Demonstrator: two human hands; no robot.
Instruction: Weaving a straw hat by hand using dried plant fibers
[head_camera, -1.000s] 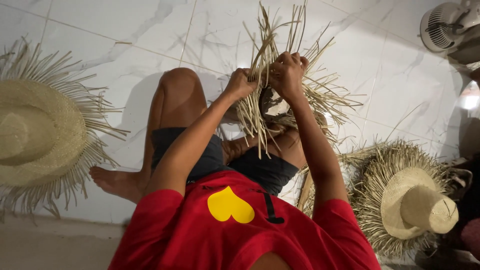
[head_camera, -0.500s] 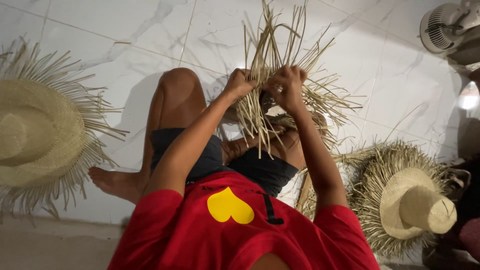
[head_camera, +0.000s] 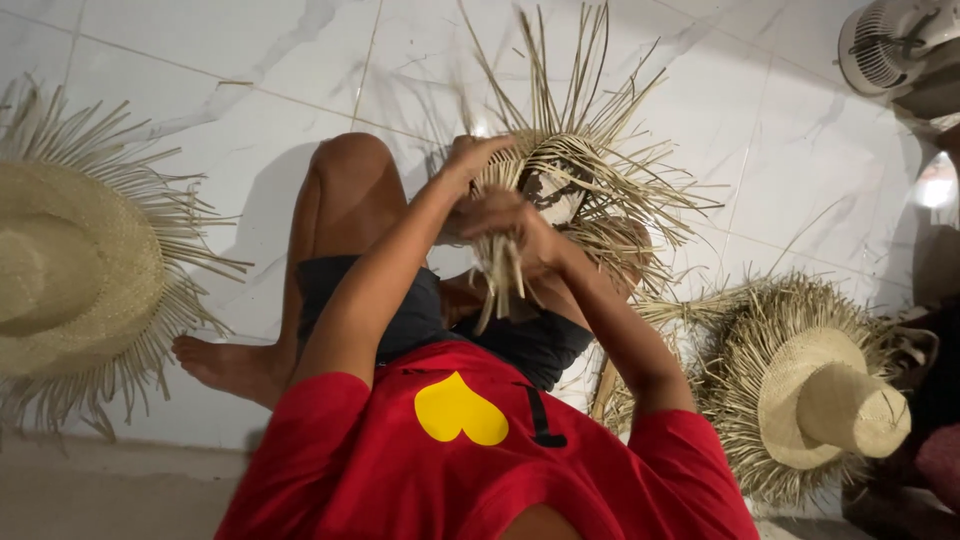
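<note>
- The unfinished straw hat (head_camera: 565, 185) sat held up over the person's lap, between the raised knees, above the white tiled floor (head_camera: 760, 130)
- Its woven part was small — only a patch around the middle showed, with long loose straw strands (head_camera: 560, 70) fanning out all round, so most of the weaving looked left to do
- The left hand (head_camera: 475, 160) was closed on the hat's near edge
- The right hand (head_camera: 515, 235) was clamped on a bundle of hanging strands just below it
- Two further straw hats lay on the floor — one on the left (head_camera: 70, 270), one on the right (head_camera: 820, 390) — each with crown and brim woven but a fringe of untrimmed ends
</note>
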